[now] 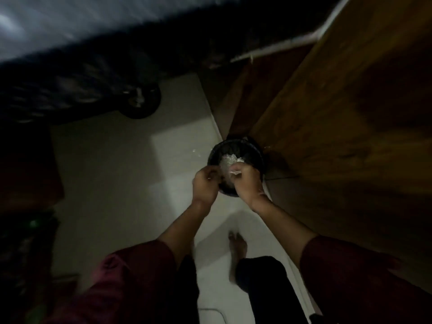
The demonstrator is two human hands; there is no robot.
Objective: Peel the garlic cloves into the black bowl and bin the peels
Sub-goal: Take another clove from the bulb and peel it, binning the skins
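A person stands over a round black container on a dim floor of pale, glossy tiles, both hands meeting at its near rim. A loose, papery white heap of garlic peels lies inside it against the dark wall. The right hand has its fingers curled round a pale, crumpled wad of the peels just above the heap. The left hand is bunched at the rim beside it, fingers folded in, and the gloom hides whether it grips the rim, holds a scrap or holds nothing. Whether the container stands on the tiles or is held up cannot be told, since the hands cover its lower edge. A few white flecks lie on the tile just left of it. To the right rises a broad panel of brown, grained wood, with a thin white strip running along its upper edge. Loose maroon sleeves end at the forearms, and below them show dark trousers and one bare foot. At upper left a dark round object is smeared by motion blur, and the shapes along the left edge are lost in shadow.
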